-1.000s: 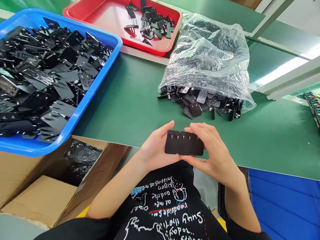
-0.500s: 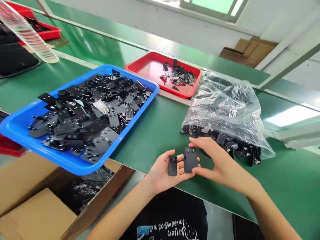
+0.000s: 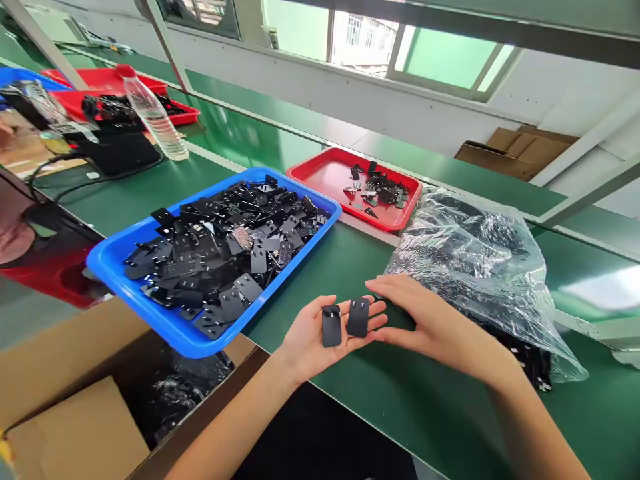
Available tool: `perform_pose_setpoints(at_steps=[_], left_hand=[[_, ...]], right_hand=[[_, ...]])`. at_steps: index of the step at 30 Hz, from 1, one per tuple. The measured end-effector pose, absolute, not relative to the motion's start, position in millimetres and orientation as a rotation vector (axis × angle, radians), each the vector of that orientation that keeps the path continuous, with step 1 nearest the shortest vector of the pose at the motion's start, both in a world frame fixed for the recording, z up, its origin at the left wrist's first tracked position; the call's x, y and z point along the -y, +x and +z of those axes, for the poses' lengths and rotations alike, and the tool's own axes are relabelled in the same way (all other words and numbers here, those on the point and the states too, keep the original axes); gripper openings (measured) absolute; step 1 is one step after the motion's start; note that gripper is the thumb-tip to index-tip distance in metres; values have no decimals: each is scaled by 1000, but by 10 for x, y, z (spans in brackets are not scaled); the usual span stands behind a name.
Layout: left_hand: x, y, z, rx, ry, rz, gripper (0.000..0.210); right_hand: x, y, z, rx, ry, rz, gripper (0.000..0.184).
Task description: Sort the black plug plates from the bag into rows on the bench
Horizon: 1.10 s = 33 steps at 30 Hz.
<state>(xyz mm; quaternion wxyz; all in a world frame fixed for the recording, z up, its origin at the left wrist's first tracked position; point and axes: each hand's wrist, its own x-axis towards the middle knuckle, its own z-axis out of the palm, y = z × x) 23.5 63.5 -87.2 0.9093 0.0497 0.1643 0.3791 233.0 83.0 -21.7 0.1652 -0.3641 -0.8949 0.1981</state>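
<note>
My left hand (image 3: 310,340) is palm up over the green table, fingers stretched out. Two small black cards lie side by side on it: a left card (image 3: 331,327) on the palm near the thumb and a right card (image 3: 358,318) across the fingers. Each carries small shiny silver bits near its top edge, perhaps earrings. My right hand (image 3: 425,310) is just to the right, thumb and fingers apart, with nothing seen between them. Its thumb tip is close to my left fingertips; whether they touch, I cannot tell.
A blue tray (image 3: 113,260) heaped with black cards stands left on the green table (image 3: 320,267). Behind it, a red tray (image 3: 320,167) holds fewer pieces. A clear plastic bag (image 3: 470,247) of black pieces lies right. A water bottle (image 3: 155,117), cardboard box (image 3: 75,433) and person's arm (image 3: 15,220) are left.
My right hand has let go of the right card, which now rests on my left fingers. The view has swung left and up, showing more of the bench and a person at the left.
</note>
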Motion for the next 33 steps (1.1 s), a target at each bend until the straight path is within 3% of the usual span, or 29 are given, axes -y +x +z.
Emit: perform_pose_setpoints(at_steps=[5, 12, 22, 33], left_hand=[[-711, 439, -597, -276, 217, 739, 53], [-680, 772, -359, -221, 300, 661, 50], [-732, 972, -217, -244, 319, 642, 55], [-735, 945, -206, -266, 213, 644, 62]], right_hand=[[-685, 2336, -396, 2418, -1078, 326, 63], [-647, 2716, -268, 2399, -895, 491, 58], [-688, 2848, -201, 2321, -902, 447, 55], [-720, 2847, -241, 2262, -972, 521, 71]])
